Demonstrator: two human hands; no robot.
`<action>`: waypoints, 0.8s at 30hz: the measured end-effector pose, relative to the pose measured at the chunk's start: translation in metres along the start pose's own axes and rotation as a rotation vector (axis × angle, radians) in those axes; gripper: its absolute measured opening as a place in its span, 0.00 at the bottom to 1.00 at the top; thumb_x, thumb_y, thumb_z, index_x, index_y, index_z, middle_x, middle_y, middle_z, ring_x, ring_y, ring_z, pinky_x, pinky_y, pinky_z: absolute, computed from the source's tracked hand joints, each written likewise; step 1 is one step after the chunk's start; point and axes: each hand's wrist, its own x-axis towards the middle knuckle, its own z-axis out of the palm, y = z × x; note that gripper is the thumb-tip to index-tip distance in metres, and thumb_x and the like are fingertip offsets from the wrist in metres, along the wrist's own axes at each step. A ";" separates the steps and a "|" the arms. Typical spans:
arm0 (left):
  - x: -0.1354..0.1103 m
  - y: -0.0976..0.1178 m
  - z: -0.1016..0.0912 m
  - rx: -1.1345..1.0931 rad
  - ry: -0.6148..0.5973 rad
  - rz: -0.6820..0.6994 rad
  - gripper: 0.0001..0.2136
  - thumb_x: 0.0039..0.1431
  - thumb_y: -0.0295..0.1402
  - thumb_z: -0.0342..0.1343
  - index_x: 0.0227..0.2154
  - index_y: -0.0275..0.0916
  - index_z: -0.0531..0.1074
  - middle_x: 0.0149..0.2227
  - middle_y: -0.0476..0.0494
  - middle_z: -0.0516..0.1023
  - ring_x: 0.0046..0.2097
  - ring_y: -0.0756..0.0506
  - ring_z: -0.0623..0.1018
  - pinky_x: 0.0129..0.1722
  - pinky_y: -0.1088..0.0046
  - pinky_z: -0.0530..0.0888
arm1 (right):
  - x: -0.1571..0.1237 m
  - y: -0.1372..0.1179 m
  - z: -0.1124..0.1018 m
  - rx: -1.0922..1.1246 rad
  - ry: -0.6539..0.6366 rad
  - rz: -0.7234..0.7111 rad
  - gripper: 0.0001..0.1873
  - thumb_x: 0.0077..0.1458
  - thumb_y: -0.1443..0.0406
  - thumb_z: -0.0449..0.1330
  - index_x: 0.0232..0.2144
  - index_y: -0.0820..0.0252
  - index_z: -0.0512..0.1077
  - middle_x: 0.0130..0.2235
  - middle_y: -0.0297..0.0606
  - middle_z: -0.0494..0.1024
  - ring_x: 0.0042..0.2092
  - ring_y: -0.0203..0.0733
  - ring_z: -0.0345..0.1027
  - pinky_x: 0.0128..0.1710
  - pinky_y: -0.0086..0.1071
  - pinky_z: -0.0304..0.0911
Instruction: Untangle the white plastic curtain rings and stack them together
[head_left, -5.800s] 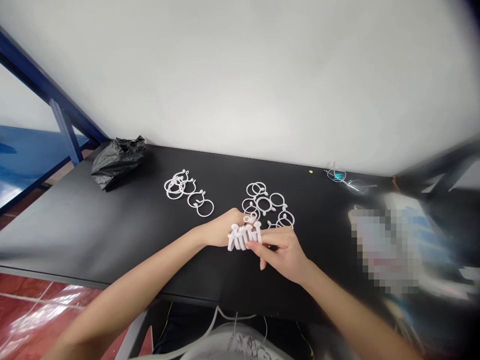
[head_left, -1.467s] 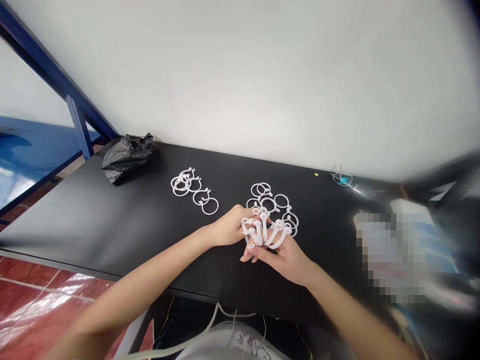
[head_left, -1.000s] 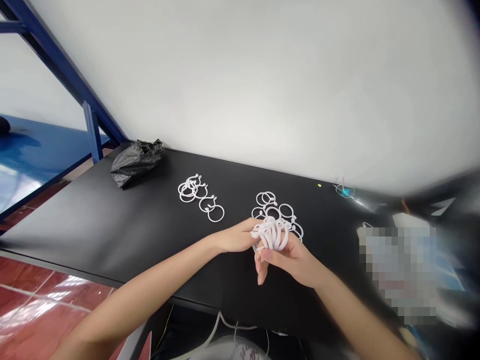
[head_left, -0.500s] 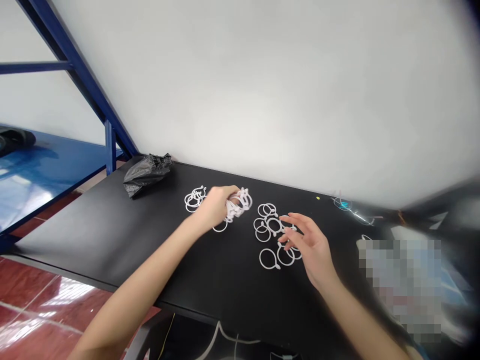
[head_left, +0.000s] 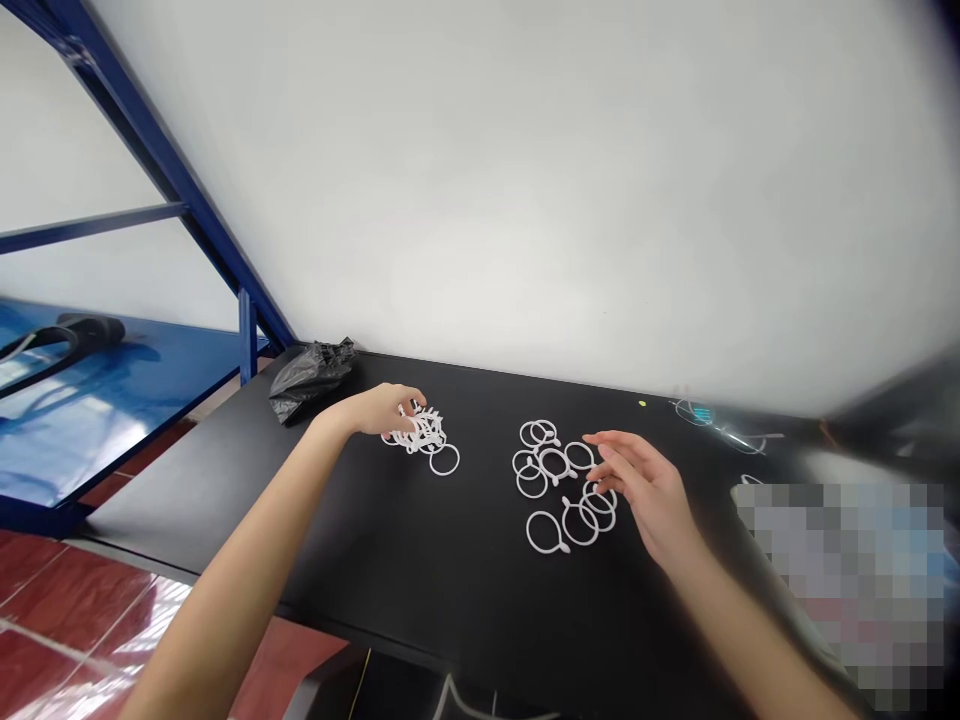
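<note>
My left hand [head_left: 384,408] is at the left pile, its fingers curled round a bunch of white curtain rings [head_left: 426,430]. That bunch overlaps the pile, so I cannot tell which rings are in the grip. One loose ring [head_left: 445,460] lies just right of it. My right hand [head_left: 639,478] hovers at the right edge of a spread group of white rings [head_left: 554,463] with small eyelets. Its fingers are apart and slightly bent, with nothing visible in them. At the near side of this group lies a single ring [head_left: 543,532].
All this lies on a black table [head_left: 420,560] against a white wall. A crumpled black plastic bag [head_left: 311,378] sits at the far left corner, beside a blue metal frame [head_left: 217,265]. Clear plastic with a teal part [head_left: 702,414] and a blurred-out package [head_left: 847,590] lie right.
My left hand has moved left and down with the bunch of rings, from mid-table to the left pile. My right hand stays by the right group, still open. The view has shifted slightly.
</note>
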 end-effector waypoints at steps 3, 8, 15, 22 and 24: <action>-0.006 -0.011 -0.002 0.031 0.083 0.053 0.29 0.49 0.41 0.55 0.55 0.38 0.66 0.49 0.38 0.78 0.39 0.42 0.81 0.33 0.73 0.75 | -0.001 -0.002 -0.011 -0.015 0.024 -0.014 0.18 0.51 0.53 0.67 0.38 0.59 0.75 0.45 0.45 0.79 0.29 0.36 0.72 0.27 0.30 0.71; -0.010 -0.026 -0.003 0.105 0.244 0.058 0.28 0.48 0.44 0.57 0.52 0.37 0.69 0.44 0.39 0.80 0.45 0.40 0.80 0.43 0.69 0.75 | -0.004 -0.001 -0.019 -0.054 0.036 -0.027 0.17 0.51 0.53 0.67 0.37 0.59 0.75 0.44 0.45 0.80 0.29 0.37 0.72 0.26 0.31 0.71; -0.007 -0.040 0.008 0.102 0.259 0.041 0.28 0.48 0.47 0.57 0.52 0.41 0.69 0.47 0.41 0.80 0.47 0.39 0.78 0.46 0.69 0.74 | -0.003 0.007 -0.031 -0.250 -0.138 -0.040 0.20 0.47 0.53 0.69 0.35 0.61 0.74 0.40 0.45 0.80 0.29 0.40 0.74 0.28 0.35 0.72; -0.016 -0.023 0.016 0.375 0.321 0.076 0.24 0.54 0.33 0.50 0.56 0.38 0.66 0.53 0.38 0.76 0.54 0.37 0.75 0.53 0.64 0.70 | -0.006 0.007 -0.044 -0.676 -0.332 -0.070 0.16 0.52 0.56 0.65 0.42 0.55 0.75 0.29 0.35 0.78 0.24 0.38 0.69 0.26 0.33 0.65; -0.020 0.001 0.025 0.467 0.352 0.067 0.23 0.55 0.29 0.50 0.55 0.37 0.67 0.53 0.37 0.75 0.54 0.36 0.75 0.53 0.62 0.70 | -0.007 0.004 -0.039 -0.738 -0.353 -0.133 0.14 0.52 0.57 0.65 0.41 0.54 0.75 0.37 0.37 0.78 0.25 0.36 0.69 0.25 0.32 0.63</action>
